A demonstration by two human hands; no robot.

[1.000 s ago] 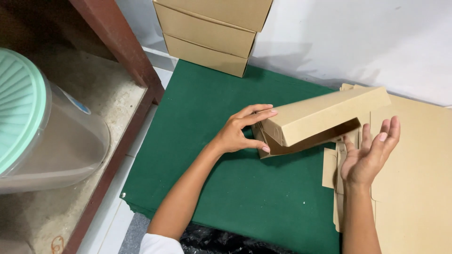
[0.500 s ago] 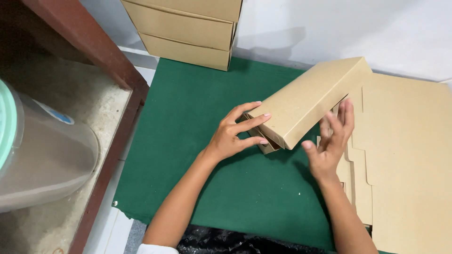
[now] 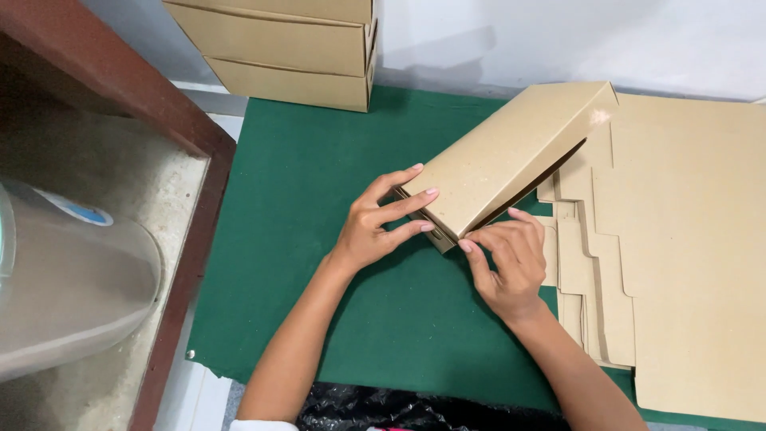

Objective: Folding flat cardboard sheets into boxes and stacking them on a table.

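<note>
Both hands, left hand (image 3: 369, 227) and right hand (image 3: 504, 267), pinch the near end of the cardboard box (image 3: 511, 156) at frame centre, its long axis running toward upper right above the green mat (image 3: 319, 199).

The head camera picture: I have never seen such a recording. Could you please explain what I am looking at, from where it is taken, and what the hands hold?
No machine is here: a person works with two bare hands, and a camera on the person's head looks down at them. The left hand and the right hand both grip the near end of a brown cardboard box, half folded and tilted. Under it lies a green mat. At the right lies a pile of flat cardboard blanks. At the top, finished boxes are stacked. At the left stands a clear plastic container.
</note>
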